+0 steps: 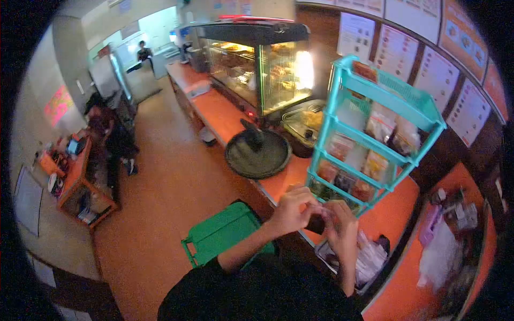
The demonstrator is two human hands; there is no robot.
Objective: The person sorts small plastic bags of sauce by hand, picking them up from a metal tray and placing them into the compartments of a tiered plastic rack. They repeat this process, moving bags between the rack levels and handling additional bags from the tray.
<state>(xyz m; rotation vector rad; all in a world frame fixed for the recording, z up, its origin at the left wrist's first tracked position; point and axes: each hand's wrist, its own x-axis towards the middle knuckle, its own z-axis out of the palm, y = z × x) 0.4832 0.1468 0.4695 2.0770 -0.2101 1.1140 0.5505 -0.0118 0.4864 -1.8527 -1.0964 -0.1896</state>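
Pinching a small blurred item [320, 210], the left hand [290, 208] and right hand [341, 222] have fingers [305, 197] drawn together.

The left hand [293, 207] and right hand [341, 220] pinch a small, blurred item [317, 223] between them. Nearby, a turquoise rack [384, 98] of packets and a round dark dish [256, 162] stand on the orange counter [400, 200], above a green bin [225, 232].

Green bin [222, 232]; lit glass cabinet [238, 75]; wall posters [396, 47]

Left hand [292, 209], right hand [341, 222] close together, fingers [309, 208] pinched, forearms [249, 245] bare.
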